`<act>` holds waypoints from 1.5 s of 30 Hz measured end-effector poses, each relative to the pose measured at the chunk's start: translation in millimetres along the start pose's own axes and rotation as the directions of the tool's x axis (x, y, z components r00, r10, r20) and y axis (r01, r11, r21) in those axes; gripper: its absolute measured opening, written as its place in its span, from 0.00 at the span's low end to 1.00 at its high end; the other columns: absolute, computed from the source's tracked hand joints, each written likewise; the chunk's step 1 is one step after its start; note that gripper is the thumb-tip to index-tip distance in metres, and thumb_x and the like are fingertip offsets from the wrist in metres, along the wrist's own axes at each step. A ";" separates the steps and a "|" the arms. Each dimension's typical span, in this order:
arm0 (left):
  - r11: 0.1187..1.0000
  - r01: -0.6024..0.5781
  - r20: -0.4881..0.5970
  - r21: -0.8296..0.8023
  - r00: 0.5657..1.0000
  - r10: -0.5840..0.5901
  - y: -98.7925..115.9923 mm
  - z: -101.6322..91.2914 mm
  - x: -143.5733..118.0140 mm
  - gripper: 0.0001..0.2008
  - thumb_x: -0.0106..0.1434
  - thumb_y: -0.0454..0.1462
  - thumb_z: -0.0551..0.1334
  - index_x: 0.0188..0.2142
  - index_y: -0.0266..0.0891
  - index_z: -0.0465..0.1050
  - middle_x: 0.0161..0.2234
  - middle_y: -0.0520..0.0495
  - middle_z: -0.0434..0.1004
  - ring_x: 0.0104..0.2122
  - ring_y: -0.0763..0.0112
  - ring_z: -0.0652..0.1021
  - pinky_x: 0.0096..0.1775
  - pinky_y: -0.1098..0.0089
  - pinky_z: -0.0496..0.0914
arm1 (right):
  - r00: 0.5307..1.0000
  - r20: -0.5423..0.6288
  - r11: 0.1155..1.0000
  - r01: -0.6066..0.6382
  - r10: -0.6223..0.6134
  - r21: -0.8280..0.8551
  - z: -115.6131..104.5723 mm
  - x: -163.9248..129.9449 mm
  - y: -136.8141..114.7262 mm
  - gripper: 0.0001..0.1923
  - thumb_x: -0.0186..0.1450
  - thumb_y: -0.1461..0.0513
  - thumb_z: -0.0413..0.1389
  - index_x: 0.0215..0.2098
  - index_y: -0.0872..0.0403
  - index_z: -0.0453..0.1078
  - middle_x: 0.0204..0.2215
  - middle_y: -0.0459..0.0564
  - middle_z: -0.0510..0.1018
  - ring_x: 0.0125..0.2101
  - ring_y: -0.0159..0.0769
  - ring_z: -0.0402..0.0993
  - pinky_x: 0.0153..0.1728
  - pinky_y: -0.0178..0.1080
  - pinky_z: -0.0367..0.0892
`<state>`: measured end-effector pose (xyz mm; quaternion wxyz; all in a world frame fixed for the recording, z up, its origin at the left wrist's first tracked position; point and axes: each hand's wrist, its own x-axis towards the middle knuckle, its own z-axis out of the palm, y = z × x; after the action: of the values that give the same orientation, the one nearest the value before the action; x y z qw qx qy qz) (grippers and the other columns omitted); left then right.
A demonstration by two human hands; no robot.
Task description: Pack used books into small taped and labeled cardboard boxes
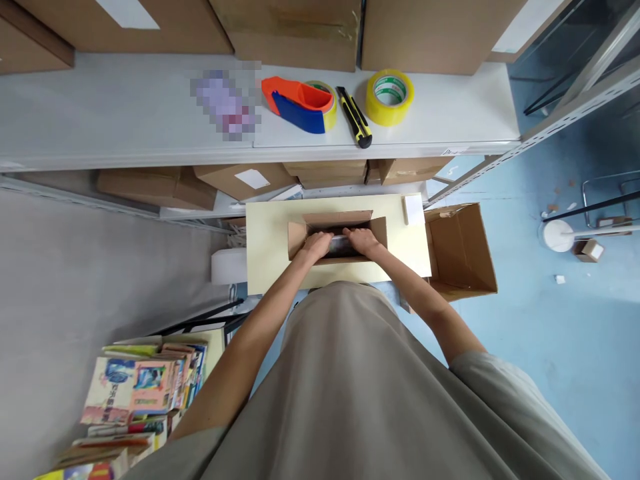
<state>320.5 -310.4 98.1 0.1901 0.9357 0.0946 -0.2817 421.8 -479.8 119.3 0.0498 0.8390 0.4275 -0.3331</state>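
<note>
Packing step underway — both hands, left grip [316, 245] and right grip [363, 240], are closed over a dark flat item [340, 245] sitting inside the small cardboard box [336, 219] on the table [265, 267]. Seating it flat probably needs even downward pressure — flaps are open.

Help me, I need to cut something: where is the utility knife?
The utility knife lies on the white shelf at the top of the head view, between the tape dispenser and the yellow tape roll.
</note>
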 end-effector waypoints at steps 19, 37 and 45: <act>0.840 0.018 -0.591 -0.542 0.702 -0.396 -86.4 31.1 -106.4 0.25 0.74 0.43 0.66 0.67 0.38 0.73 0.63 0.29 0.84 0.67 0.43 0.80 0.74 0.40 0.70 | 0.758 -0.432 0.704 -0.050 0.489 0.709 46.2 -108.3 95.8 0.26 0.78 0.59 0.51 0.68 0.60 0.78 0.65 0.69 0.85 0.58 0.56 0.88 0.61 0.60 0.84; 0.873 -0.083 -0.459 -0.480 0.872 -0.170 -34.1 37.5 -68.7 0.50 0.71 0.41 0.76 0.83 0.37 0.52 0.73 0.25 0.73 0.71 0.43 0.79 0.71 0.48 0.75 | 0.938 -0.325 0.938 0.004 0.117 0.347 44.6 -71.7 42.0 0.34 0.80 0.56 0.62 0.78 0.61 0.67 0.67 0.70 0.81 0.68 0.60 0.76 0.71 0.58 0.74; 0.937 -0.182 -0.544 -0.299 0.839 -0.011 -48.6 1.4 -47.6 0.41 0.68 0.34 0.77 0.76 0.36 0.67 0.74 0.25 0.71 0.76 0.38 0.71 0.79 0.43 0.63 | 0.869 -0.460 0.909 0.029 0.182 0.415 37.8 -47.1 55.7 0.50 0.73 0.63 0.60 0.88 0.59 0.45 0.84 0.68 0.58 0.82 0.56 0.57 0.81 0.59 0.62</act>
<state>266.8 -270.1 109.2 0.3266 0.9332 0.1485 0.0213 424.6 -561.0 107.2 -0.2227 0.9038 0.3124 -0.1897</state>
